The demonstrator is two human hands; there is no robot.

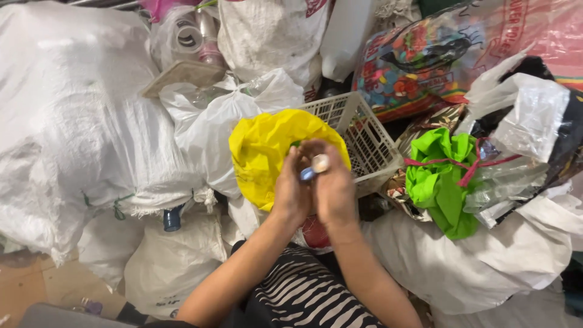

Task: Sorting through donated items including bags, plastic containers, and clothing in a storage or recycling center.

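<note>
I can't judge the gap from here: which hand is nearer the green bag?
Right. The right hand sits on the side toward the green bag; the left hand is beyond it, against the yellow bag.

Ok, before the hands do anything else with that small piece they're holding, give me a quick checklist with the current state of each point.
1. Both hands on the piece: left hand and right hand meet around the small blue-and-pale piece: ok.
2. Grip secure: it sits between the fingers, held up in the air: ok.
3. What the piece is: too small to identify: cannot tell.
4. White basket within reach and open: just behind the hands, top uncovered: ok.
5. Yellow bag out of the way: directly behind the hands, partly over the basket: not ok.
6. Green bag tied shut: red cord around it: ok.
</note>
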